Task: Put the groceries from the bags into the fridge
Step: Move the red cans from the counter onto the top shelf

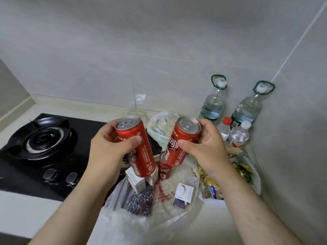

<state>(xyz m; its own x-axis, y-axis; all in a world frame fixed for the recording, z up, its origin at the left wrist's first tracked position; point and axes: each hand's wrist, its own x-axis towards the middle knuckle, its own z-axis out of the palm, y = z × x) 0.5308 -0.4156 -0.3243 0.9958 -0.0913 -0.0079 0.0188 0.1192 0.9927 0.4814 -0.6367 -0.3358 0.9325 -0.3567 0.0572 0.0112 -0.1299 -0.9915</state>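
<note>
My left hand (108,145) grips a tall red soda can (141,156), held tilted above a clear plastic bag (159,214) on the counter. My right hand (205,144) grips a second red can (178,147), also tilted. A third red can (164,169) stands in the bag below them, partly hidden. Small white cartons (138,183) and another carton (183,195) lie in the bag beside a dark packet (141,200). The fridge is not in view.
A black gas hob (46,138) with two knobs lies to the left. Two large water bottles (212,105) and two small ones (238,133) stand in the right corner by the tiled wall. A second bag (162,124) and snack packets (242,170) sit nearby.
</note>
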